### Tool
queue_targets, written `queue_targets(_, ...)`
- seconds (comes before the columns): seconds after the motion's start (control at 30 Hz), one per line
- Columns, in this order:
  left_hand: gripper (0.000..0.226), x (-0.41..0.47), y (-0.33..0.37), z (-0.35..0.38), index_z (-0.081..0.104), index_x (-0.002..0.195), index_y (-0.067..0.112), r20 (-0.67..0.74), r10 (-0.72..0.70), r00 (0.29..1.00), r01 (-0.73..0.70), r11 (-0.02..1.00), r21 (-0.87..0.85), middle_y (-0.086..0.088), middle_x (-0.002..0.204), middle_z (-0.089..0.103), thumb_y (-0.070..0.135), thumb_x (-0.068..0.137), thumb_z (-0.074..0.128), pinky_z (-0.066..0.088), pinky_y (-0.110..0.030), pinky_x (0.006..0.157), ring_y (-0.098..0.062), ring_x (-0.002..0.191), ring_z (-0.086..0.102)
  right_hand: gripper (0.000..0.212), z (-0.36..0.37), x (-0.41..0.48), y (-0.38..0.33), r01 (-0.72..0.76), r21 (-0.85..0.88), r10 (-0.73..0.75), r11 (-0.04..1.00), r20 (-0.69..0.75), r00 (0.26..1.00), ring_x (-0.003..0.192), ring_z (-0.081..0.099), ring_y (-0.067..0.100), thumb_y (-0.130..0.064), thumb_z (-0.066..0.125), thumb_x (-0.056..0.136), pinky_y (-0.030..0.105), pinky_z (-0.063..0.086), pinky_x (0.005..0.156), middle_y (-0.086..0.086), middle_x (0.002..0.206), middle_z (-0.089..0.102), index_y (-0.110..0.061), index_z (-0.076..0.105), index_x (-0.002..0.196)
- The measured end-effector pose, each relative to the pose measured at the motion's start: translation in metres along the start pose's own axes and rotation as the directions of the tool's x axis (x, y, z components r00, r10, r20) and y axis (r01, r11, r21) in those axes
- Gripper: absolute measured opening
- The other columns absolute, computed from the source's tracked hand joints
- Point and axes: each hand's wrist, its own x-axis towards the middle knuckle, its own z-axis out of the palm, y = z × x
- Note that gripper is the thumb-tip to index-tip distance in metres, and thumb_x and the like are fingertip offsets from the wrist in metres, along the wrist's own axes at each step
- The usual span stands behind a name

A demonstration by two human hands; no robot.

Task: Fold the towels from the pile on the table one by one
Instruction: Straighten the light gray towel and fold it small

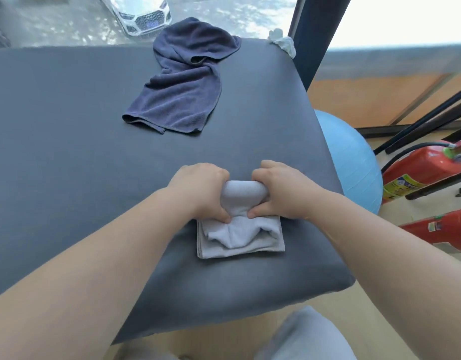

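1. Work surface: a table (68,126) under a dark grey cover. 2 towels are in view on it.
2. Item in hand: the grey towel (241,237) lies near the front edge of the table, right of centre. Its lower layers already form a flat, squared packet.
3. Grip state: the left hand (200,190) and right hand (281,190) are both closed on the upper part of the grey towel, fingers curled over its far rolled edge and thumbs pressed into the bunched cloth at the middle. The hands sit just beside each other, with the roll showing between them.
4. Progress on this item, as judged: late stage. The top layer is puckered and not yet flat, so 1 closing fold or tuck plus smoothing appears to be left.
5. Remaining stock: the blue towel (184,81) lies crumpled at the far edge of the table, well apart from the hands and untouched. It is not folded.
6. Finished stock: no other folded towel shows on the table.
7. Overall estimate: 1 towel nearly done, 1 towel still to fold.
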Motion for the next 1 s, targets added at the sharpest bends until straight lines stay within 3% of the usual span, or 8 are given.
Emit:
queue_targets(0.13,0.053,0.000,0.006,0.004,0.049,0.082,0.027,-0.086,-0.003,0.996,0.009,0.998,0.068,0.009,0.082,0.053,0.065,0.059,0.079,0.036,-0.032,0.067,-0.020,0.080,0.049,0.050,0.005,0.006,-0.006,0.011,-0.044,-0.013,0.999,-0.046,0.999,0.078,0.049,0.020,-0.056,0.084,0.066,0.029,0.030,0.058,-0.007,0.082,0.040,-0.025,0.046,0.075)
queue_targets(0.23,0.053,-0.007,0.007,0.006,0.047,0.081,0.027,-0.173,-0.012,0.985,0.026,0.997,0.076,0.009,0.080,0.051,0.063,0.060,0.079,0.036,-0.033,0.068,-0.020,0.081,0.048,0.048,0.010,0.002,-0.003,0.022,-0.020,-0.024,1.000,-0.120,0.992,0.076,0.048,0.019,-0.054,0.084,0.066,0.032,0.031,0.061,-0.006,0.081,0.042,-0.024,0.048,0.076)
queue_targets(0.47,0.045,-0.036,0.003,0.003,0.042,0.073,0.027,-0.315,-0.076,0.946,0.041,0.992,-0.117,0.010,0.077,0.051,0.049,0.065,0.081,0.035,-0.033,0.062,-0.020,0.082,0.051,0.047,-0.012,-0.023,-0.011,0.046,0.001,-0.045,0.999,-0.231,0.972,0.080,0.053,0.019,-0.044,0.089,0.064,0.036,0.042,0.067,-0.003,0.083,0.058,-0.020,0.055,0.086)
queue_targets(0.6,0.030,-0.037,-0.002,0.021,0.047,0.074,0.018,-0.663,0.038,0.748,-0.046,0.999,0.005,-0.001,0.070,0.049,0.030,0.071,0.075,0.034,-0.036,0.058,-0.030,0.067,0.050,0.037,-0.006,-0.033,-0.012,0.047,-0.057,-0.067,0.997,-0.434,0.898,0.089,0.050,0.020,-0.034,0.080,0.073,0.030,0.032,0.069,-0.004,0.094,0.048,-0.023,0.057,0.098)
queue_targets(0.7,0.019,-0.040,-0.001,0.041,0.060,0.084,0.013,-0.719,0.059,0.693,-0.047,0.998,0.036,-0.005,0.067,0.059,0.020,0.071,0.071,0.042,-0.040,0.055,-0.033,0.061,0.056,0.044,0.016,-0.041,-0.008,0.036,0.040,-0.016,0.999,-0.430,0.903,0.095,0.051,0.018,-0.040,0.075,0.078,0.030,0.039,0.077,-0.006,0.106,0.050,-0.029,0.058,0.117)
queue_targets(0.77,0.020,-0.045,0.000,0.047,0.068,0.095,0.014,-0.726,0.056,0.686,-0.063,0.998,0.017,-0.003,0.075,0.067,0.020,0.077,0.067,0.047,-0.042,0.059,-0.033,0.066,0.062,0.047,0.024,-0.046,-0.005,0.081,0.082,-0.034,0.993,-0.467,0.884,0.101,0.055,0.017,-0.036,0.074,0.080,0.030,0.042,0.083,-0.008,0.114,0.055,-0.030,0.059,0.124)
queue_targets(0.87,0.039,-0.058,0.004,0.047,0.070,0.114,0.013,-0.712,0.076,0.698,-0.120,0.993,-0.011,-0.005,0.102,0.075,0.029,0.080,0.059,0.054,-0.044,0.073,-0.032,0.088,0.071,0.054,0.029,-0.057,-0.008,0.166,0.040,-0.118,0.985,-0.546,0.829,0.113,0.059,0.020,-0.031,0.076,0.078,0.033,0.048,0.093,-0.006,0.126,0.060,-0.023,0.061,0.129)
queue_targets(1.0,0.062,-0.078,0.009,0.061,0.061,0.135,0.013,-0.640,0.075,0.765,-0.076,0.997,0.026,-0.008,0.138,0.062,0.050,0.086,0.049,0.047,-0.050,0.104,-0.028,0.125,0.061,0.067,0.046,-0.071,-0.008,0.219,-0.121,-0.248,0.968,-0.588,0.770,0.129,0.056,0.025,-0.029,0.082,0.076,0.034,0.043,0.107,0.004,0.141,0.059,-0.013,0.060,0.136)
